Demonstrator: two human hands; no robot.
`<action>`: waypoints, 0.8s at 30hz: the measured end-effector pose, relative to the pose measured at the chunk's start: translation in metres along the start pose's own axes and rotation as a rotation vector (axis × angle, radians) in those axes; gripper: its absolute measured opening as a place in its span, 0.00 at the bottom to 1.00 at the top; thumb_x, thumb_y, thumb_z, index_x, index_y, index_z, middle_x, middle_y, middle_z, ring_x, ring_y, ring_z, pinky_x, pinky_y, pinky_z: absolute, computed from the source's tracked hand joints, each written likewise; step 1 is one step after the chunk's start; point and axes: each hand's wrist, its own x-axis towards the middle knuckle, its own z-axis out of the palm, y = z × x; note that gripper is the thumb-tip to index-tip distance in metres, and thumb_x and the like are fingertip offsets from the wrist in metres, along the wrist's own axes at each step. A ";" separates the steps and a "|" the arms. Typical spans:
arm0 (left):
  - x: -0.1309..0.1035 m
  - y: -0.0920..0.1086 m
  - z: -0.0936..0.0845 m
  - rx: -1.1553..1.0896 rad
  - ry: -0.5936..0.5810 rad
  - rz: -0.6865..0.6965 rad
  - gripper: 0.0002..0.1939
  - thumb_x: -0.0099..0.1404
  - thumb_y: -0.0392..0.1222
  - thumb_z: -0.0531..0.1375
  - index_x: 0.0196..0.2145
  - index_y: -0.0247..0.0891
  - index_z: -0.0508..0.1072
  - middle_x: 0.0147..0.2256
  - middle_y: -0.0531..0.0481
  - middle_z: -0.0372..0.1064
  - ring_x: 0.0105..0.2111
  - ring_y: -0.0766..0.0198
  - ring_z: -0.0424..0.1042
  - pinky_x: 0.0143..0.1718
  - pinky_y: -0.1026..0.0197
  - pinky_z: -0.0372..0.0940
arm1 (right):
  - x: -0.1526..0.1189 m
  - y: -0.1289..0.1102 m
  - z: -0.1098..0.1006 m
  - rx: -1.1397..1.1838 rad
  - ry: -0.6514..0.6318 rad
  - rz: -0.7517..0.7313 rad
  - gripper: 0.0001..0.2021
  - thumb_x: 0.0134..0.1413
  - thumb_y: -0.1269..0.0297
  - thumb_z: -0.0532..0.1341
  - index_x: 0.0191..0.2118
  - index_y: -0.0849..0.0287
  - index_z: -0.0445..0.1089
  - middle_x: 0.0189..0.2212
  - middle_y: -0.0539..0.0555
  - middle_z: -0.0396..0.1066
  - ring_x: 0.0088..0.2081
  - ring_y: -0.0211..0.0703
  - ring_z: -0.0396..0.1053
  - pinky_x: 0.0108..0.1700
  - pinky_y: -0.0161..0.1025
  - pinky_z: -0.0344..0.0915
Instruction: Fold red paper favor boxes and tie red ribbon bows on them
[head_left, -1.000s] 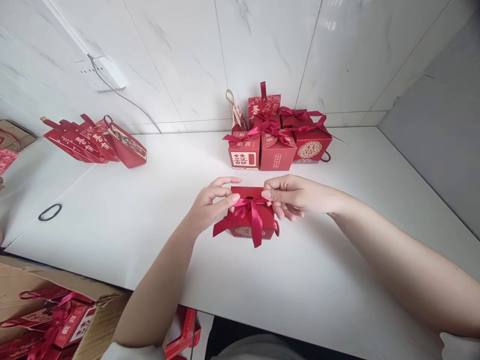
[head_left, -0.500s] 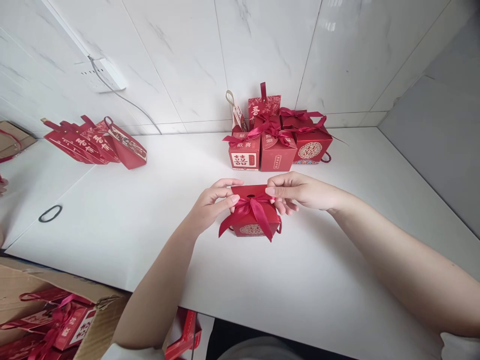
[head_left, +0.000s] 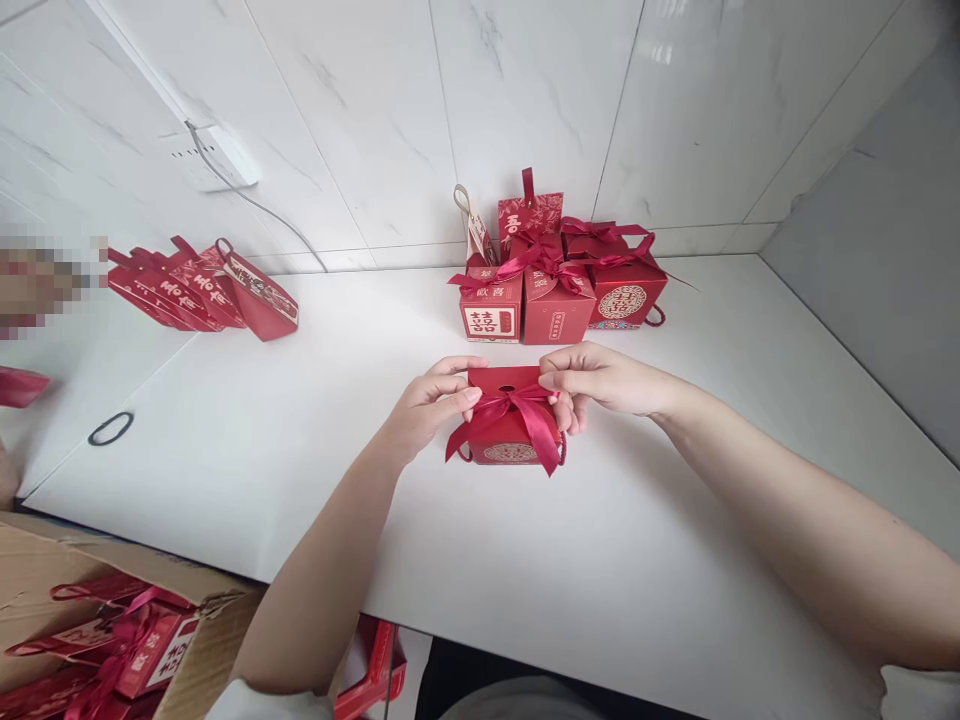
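A small red gift box (head_left: 510,452) with a gold round emblem and twisted cord handles stands on the white table in front of me. A dark red satin ribbon (head_left: 541,430) is tied in a bow across its upper flap, its two tails hanging down the front. At the flap's left edge, my left hand (head_left: 442,400) pinches the bow between thumb and fingers. My right hand (head_left: 589,385) pinches the bow on the opposite side, with its lower fingers curled beside the box. My fingertips partly hide the bow's loops.
Several red gift boxes (head_left: 559,315) with bows stand behind, near the tiled wall. A row of red bags (head_left: 202,290) leans at the left, past a black ring (head_left: 111,429). Lower left, a cardboard box (head_left: 217,640) holds more gift boxes. Another person appears at the left edge.
The view has shifted slightly. The gift box now tilts back a little more, and my right fingers have curled in closer. At the left edge, another person and a red item have come into view.
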 end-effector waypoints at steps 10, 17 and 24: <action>-0.001 -0.001 0.001 -0.041 -0.007 -0.012 0.17 0.63 0.47 0.61 0.20 0.38 0.72 0.59 0.48 0.63 0.60 0.49 0.61 0.59 0.49 0.57 | -0.001 0.002 -0.007 -0.014 0.064 0.009 0.13 0.53 0.58 0.64 0.24 0.61 0.71 0.16 0.51 0.73 0.16 0.35 0.69 0.20 0.31 0.67; 0.004 -0.011 0.005 -0.188 -0.037 0.046 0.12 0.64 0.47 0.60 0.28 0.41 0.78 0.60 0.47 0.62 0.66 0.50 0.51 0.57 0.51 0.60 | 0.000 0.007 -0.009 0.048 -0.053 0.030 0.20 0.56 0.48 0.62 0.42 0.61 0.75 0.14 0.48 0.71 0.12 0.33 0.63 0.14 0.29 0.58; 0.003 -0.010 0.004 -0.261 -0.029 0.026 0.19 0.65 0.49 0.58 0.19 0.38 0.71 0.59 0.49 0.63 0.65 0.47 0.53 0.62 0.45 0.54 | 0.003 0.009 -0.003 0.136 0.050 -0.018 0.21 0.56 0.47 0.62 0.26 0.62 0.74 0.13 0.47 0.67 0.13 0.28 0.57 0.15 0.29 0.52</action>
